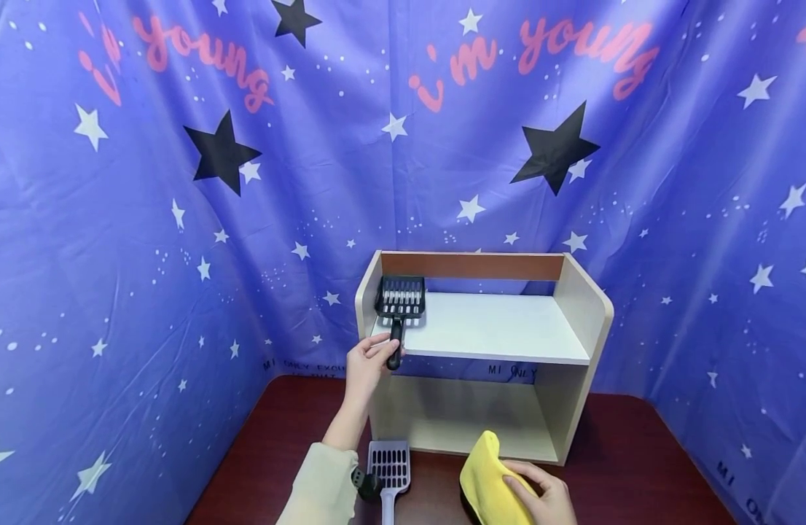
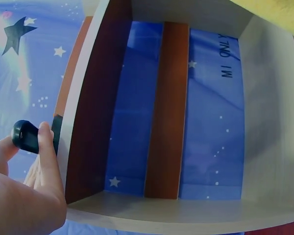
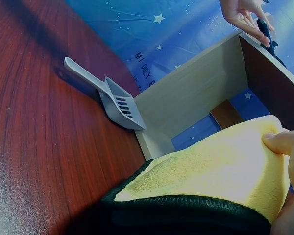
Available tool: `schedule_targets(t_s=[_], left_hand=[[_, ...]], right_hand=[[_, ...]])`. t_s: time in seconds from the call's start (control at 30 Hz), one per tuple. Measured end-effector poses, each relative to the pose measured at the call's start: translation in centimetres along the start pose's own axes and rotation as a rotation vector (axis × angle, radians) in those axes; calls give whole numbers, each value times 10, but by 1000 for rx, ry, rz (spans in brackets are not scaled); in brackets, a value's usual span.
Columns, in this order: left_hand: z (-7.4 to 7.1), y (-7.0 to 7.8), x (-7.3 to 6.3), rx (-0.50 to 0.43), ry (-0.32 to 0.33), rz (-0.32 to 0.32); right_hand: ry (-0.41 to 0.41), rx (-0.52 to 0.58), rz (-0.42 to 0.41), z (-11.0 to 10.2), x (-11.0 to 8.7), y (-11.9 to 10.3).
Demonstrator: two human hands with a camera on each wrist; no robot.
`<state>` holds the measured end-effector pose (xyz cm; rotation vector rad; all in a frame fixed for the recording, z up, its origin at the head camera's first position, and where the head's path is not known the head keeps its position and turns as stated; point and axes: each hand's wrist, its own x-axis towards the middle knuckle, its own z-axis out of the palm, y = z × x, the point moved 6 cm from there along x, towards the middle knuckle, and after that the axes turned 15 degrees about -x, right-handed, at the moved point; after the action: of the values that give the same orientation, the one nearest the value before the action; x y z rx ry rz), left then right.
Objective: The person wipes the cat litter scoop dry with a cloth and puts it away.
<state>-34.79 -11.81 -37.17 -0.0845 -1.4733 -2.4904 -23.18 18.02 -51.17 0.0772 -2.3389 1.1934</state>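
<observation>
My left hand [image 1: 366, 368] pinches the handle of a black slotted litter scoop [image 1: 401, 292], whose head lies at the left end of the upper shelf [image 1: 495, 321]. In the left wrist view only the dark handle end [image 2: 27, 136] shows between thumb and fingers. My right hand [image 1: 541, 492] holds a folded yellow cloth [image 1: 491, 481] with dark edging, in front of the shelf unit and over the table. Below my left forearm a grey slotted litter scoop [image 3: 120, 105] rests on the table, its head close to the unit's lower left corner.
The two-tier wooden shelf unit [image 1: 583, 379] stands on the dark red table [image 1: 632, 452], with an open lower compartment. Its side panels rise above the upper shelf. A blue star-patterned curtain [image 1: 311, 182] hangs behind and at both sides.
</observation>
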Motion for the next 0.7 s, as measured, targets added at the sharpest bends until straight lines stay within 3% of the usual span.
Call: schedule_targets(t_s=[0.23,0.47,0.57,0.7], left_hand=[[3,-2,8,-54,7,-66],[7,-5,-2,-124,-23,-152],[7,-2,-5,-114,-38,-146],[8,9,-9,-40,-50,-98]], right_hand=[[-32,-63,89,0,0,3],[-43,-13,194,0,-9,2],[-22,25,191,2,-11,3],[23,52,113,3,-5,0]])
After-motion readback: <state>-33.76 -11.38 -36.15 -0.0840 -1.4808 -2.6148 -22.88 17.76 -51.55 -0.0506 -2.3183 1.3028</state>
